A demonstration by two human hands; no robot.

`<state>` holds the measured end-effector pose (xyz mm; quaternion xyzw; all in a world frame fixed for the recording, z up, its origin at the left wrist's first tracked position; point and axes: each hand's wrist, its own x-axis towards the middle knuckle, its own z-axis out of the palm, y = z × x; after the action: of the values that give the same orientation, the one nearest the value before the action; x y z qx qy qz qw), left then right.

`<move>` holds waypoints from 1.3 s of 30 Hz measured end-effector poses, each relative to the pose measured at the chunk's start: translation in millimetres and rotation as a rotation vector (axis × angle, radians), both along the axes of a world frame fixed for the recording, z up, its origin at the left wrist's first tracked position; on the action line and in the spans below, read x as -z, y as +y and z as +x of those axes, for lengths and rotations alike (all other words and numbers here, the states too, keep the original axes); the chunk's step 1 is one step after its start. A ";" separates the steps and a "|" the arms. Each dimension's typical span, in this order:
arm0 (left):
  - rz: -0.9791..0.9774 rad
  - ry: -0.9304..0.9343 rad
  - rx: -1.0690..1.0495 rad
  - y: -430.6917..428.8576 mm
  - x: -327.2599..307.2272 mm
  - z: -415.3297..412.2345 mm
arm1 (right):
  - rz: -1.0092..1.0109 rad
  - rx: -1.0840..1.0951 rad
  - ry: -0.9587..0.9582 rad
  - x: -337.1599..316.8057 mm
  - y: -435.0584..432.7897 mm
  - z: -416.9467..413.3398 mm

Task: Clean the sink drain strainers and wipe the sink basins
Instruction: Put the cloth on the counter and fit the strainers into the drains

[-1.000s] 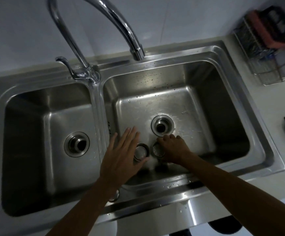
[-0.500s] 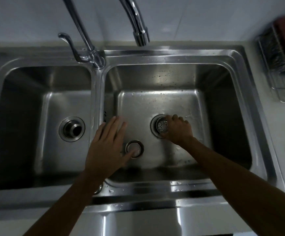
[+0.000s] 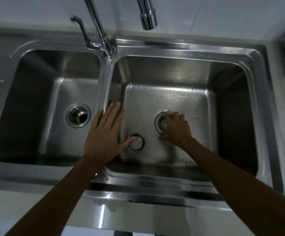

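Right hand (image 3: 176,129) grips the strainer (image 3: 163,124), half hiding it; left hand (image 3: 105,133) spread flat.

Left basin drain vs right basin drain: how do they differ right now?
The round steel left basin drain is open, a dark hole with no strainer in it; the round steel right basin drain holds a perforated steel strainer basket. The left drain is untouched and fully visible; the right hand rests on the right drain and covers part of it. Both have a shiny round flange in the basin floor.
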<state>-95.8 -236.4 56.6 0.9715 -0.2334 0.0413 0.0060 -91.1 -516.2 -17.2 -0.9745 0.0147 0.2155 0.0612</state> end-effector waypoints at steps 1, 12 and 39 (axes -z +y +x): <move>-0.006 -0.002 -0.006 -0.2 -0.6 -0.2 | 0.019 -0.113 -0.012 -3.6 5.4 -2.1; 0.022 0.028 -0.002 0.0 0.1 0.3 | 0.136 -0.491 -0.063 4.2 67.8 -19.1; 0.023 0.162 -0.080 263.0 4.1 83.1 | 0.321 -0.101 -0.269 -94.9 337.6 110.8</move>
<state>-12.7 26.6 52.5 0.9802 -0.1935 -0.0397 0.0121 19.6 -178.5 77.7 -0.9717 -0.0770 0.0858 0.2063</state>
